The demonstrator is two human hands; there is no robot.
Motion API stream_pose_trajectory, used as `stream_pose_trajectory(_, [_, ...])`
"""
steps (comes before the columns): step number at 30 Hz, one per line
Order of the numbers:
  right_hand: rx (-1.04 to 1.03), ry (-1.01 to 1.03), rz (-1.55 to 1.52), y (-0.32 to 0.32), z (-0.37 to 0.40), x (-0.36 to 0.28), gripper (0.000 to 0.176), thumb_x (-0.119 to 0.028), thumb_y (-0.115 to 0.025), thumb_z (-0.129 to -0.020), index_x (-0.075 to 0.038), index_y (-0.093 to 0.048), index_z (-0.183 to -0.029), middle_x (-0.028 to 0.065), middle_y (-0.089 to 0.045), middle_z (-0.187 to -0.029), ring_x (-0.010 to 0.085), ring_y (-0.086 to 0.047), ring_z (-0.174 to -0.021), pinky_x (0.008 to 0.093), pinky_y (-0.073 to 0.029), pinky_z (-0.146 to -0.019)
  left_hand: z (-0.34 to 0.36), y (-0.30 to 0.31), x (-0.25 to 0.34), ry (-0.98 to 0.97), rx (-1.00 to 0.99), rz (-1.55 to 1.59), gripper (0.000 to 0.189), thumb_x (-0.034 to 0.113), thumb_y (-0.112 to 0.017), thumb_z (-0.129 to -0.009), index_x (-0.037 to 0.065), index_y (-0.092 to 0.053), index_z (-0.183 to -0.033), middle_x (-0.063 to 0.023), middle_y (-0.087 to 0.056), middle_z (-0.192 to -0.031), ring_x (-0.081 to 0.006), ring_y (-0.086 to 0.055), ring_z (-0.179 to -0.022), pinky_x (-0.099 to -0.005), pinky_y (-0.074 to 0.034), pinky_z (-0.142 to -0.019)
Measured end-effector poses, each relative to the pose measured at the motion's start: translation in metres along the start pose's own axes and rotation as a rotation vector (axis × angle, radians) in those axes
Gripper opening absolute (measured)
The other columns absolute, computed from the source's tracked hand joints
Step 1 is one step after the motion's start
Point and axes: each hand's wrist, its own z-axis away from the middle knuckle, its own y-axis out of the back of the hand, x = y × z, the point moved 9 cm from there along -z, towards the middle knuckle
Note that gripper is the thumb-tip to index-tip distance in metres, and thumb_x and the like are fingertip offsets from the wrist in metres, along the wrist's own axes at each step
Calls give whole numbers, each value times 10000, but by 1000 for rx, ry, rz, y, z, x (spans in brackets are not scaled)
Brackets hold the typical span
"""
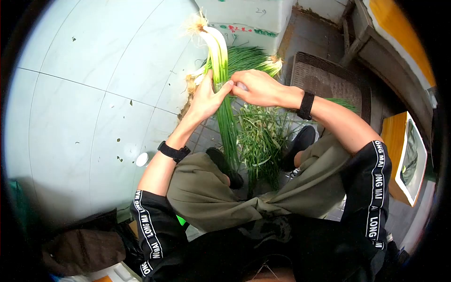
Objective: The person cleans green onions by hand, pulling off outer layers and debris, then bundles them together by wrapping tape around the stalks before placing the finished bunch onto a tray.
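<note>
A bunch of green onions stands upright in front of me, its white bulbs and roots at the top and its long green leaves hanging between my feet. My left hand is wrapped round the middle of the stems. Close against the right side of the bunch, my right hand has its fingers pinched together; a small whitish thing shows by them, too hidden to name. A shiny clear band seems to cross the stems at my left thumb. Behind the hands lies a pile of green onions on the floor.
Loose leaf trimmings lie between my shoes. White foam boxes stand behind the pile. A brown plastic crate is at the back right, a box with a white rim at the right. The tiled wall fills the left.
</note>
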Motion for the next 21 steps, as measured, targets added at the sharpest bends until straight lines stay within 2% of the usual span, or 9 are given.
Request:
stream_pose_trajectory(3, [-23, 29, -17, 2, 2, -4, 275, -231, -549, -878, 5, -690, -869, 207, -674, -783, 395, -667, -789, 480, -523, -726, 9, -12, 5, 124, -68, 185, 379, 236, -641, -969, -37, -510, -1197, -131, -652, -978, -204, -659, -836, -347, -515, -767])
stream_pose_trajectory(8, [-67, -99, -177, -10, -1, 12, 311, -256, -551, -887, -1, -699, -788, 200, -676, -731, 381, -669, -714, 460, -525, -683, 12, -1, 20, -97, 141, -32, 387, 232, -642, -965, -58, -504, -1179, -200, -659, -940, -308, -663, -786, -397, -509, -709])
stream_pose_trajectory(9, [-102, -167, -278, -16, -1, 20, 326, -265, -551, -889, -6, -701, -761, 200, -675, -712, 385, -665, -689, 458, -523, -668, 12, 0, 20, -100, 142, -32, 387, 232, -642, -965, -58, -504, -1179, -200, -659, -940, -308, -663, -786, -397, -509, -709])
stream_pose_trajectory(11, [-89, -152, -306, -16, -1, 16, 347, -273, -549, -889, 2, -691, -732, 216, -660, -688, 397, -650, -657, 458, -515, -642, 12, 5, 25, -76, 141, -166, 283, 182, -648, -967, -20, -534, -1129, -117, -621, -945, -185, -605, -797, -324, -499, -734])
stream_pose_trajectory(15, [-70, -92, -144, -19, 4, 6, 327, -252, -541, -887, 30, -663, -777, 246, -633, -689, 421, -642, -667, 465, -511, -650, 13, 5, 25, -89, 180, -143, 266, 180, -666, -952, -24, -555, -1083, -117, -621, -919, -191, -591, -808, -340, -492, -744])
stream_pose_trajectory(17, [-103, -90, -127, -20, 7, -5, 294, -231, -525, -896, 6, -669, -801, 235, -650, -705, 419, -648, -682, 467, -511, -676, 13, 8, 22, -70, 204, -77, 363, 252, -661, -950, -43, -544, -1127, -198, -661, -915, -287, -648, -819, -393, -498, -750])
stream_pose_trajectory(18, [-27, -1, -321, -18, 8, -11, 287, -219, -515, -919, -8, -667, -798, 189, -667, -715, 349, -658, -659, 429, -507, -674, 14, 10, 23, -69, 203, -83, 363, 252, -661, -950, -43, -544, -1127, -198, -661, -915, -287, -648, -819, -393, -498, -750])
stream_pose_trajectory(19, [-24, 2, -325, -15, 7, -13, 287, -219, -515, -919, -8, -667, -798, 189, -667, -715, 349, -658, -659, 429, -507, -674, 14, 14, 25, -6, 212, -22, 359, 250, -655, -954, -39, -543, -1136, -195, -660, -909, -286, -647, -819, -393, -498, -754])
stream_pose_trajectory(21, [-49, 89, -404, -9, 6, -25, 260, -198, -522, -958, -7, -643, -830, 96, -655, -720, 216, -626, -649, 364, -486, -634, 16, 19, 18, 60, 230, 36, 355, 248, -649, -958, -35, -541, -1144, -191, -659, -903, -285, -646, -818, -392, -499, -758])
